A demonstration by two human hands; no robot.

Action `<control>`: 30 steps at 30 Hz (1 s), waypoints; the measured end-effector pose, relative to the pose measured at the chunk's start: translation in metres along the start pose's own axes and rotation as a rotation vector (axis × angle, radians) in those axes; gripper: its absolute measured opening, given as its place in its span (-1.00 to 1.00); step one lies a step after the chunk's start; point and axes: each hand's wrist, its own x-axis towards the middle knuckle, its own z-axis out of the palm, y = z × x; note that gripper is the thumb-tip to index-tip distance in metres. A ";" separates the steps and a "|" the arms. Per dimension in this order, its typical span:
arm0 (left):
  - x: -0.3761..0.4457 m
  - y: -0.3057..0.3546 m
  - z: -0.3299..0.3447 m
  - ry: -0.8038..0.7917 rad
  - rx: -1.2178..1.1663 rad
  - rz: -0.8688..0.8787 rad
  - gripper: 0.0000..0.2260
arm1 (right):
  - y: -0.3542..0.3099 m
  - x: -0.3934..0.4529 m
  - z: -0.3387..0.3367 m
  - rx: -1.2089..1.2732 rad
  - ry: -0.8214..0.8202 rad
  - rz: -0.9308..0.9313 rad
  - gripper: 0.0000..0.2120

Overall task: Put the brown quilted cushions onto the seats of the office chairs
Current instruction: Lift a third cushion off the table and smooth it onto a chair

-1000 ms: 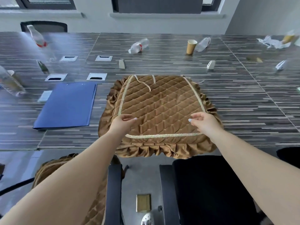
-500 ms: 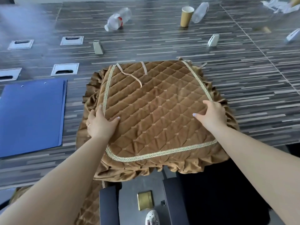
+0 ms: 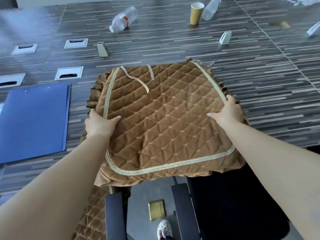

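The brown quilted cushion (image 3: 166, 122) with a ruffled skirt and pale braided trim lies on the striped dark wood table (image 3: 259, 87), its near edge hanging past the table edge above the floor. The left hand (image 3: 99, 124) grips the cushion's left side, thumb on top pointing inward and fingers tucked under the ruffle. The right hand (image 3: 228, 112) holds the right side the same way, thumb laid across the quilting and fingers wrapped round the edge. Both forearms reach straight forward from the bottom corners of the view. Two pale fabric tie straps (image 3: 136, 78) lie loose on the cushion's far part.

Below, a black office chair seat (image 3: 233, 205) stands at the right with its dark armrest (image 3: 183, 212) beside it; at the left a second brown quilted cushion (image 3: 91, 217) already covers another chair. On the table lie a blue folder (image 3: 34, 122), a crushed clear plastic bottle (image 3: 123, 19), and a tan paper cup (image 3: 196, 13) standing upright.
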 end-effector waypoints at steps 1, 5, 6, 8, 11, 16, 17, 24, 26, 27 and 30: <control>-0.005 -0.001 -0.003 -0.007 -0.013 -0.003 -0.17 | 0.005 -0.003 -0.003 0.014 0.000 0.018 -0.21; -0.051 -0.006 -0.014 -0.010 -0.024 0.005 -0.24 | 0.042 -0.031 -0.028 0.055 -0.031 0.040 -0.39; -0.065 -0.007 -0.016 -0.010 -0.031 0.009 -0.24 | 0.052 -0.038 -0.036 0.076 -0.034 0.041 -0.42; -0.094 -0.008 -0.016 -0.008 -0.040 0.029 -0.23 | 0.076 -0.049 -0.053 0.112 -0.033 0.037 -0.45; -0.148 -0.010 -0.013 0.007 -0.054 0.043 -0.22 | 0.113 -0.069 -0.086 0.125 -0.032 0.041 -0.46; -0.245 -0.009 -0.001 0.055 -0.045 0.060 -0.26 | 0.174 -0.098 -0.139 0.150 -0.035 0.025 -0.46; -0.264 -0.010 0.001 0.062 -0.039 0.058 -0.25 | 0.187 -0.103 -0.150 0.149 -0.032 0.023 -0.45; -0.409 -0.032 0.023 0.107 -0.089 0.019 -0.25 | 0.288 -0.137 -0.234 0.133 -0.056 -0.082 -0.45; -0.440 -0.036 0.029 0.122 -0.107 0.005 -0.23 | 0.307 -0.142 -0.251 0.140 -0.056 -0.095 -0.46; -0.452 -0.038 0.032 0.126 -0.108 0.006 -0.22 | 0.314 -0.142 -0.257 0.135 -0.053 -0.098 -0.46; -0.481 -0.045 0.039 0.132 -0.113 -0.008 -0.23 | 0.334 -0.147 -0.270 0.114 -0.061 -0.104 -0.46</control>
